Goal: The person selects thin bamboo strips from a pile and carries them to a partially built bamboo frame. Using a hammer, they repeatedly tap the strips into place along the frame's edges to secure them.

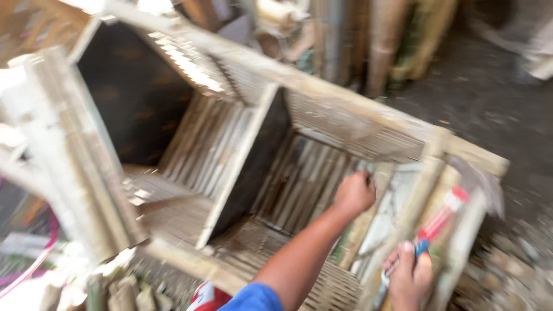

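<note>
A bamboo shelf unit lies on its side, with slatted walls and a dark divider panel. My left hand reaches into the right-hand compartment as a closed fist against the slats; whether it holds anything is too blurred to tell. My right hand is at the unit's near right corner, wrapped around a long tool with a red and blue handle that lies along the bamboo corner post. The picture is motion-blurred.
Bamboo poles stand at the back. Grey ground stretches to the right, with rubble near the unit's corner. Short bamboo offcuts and a pink hose lie at the lower left.
</note>
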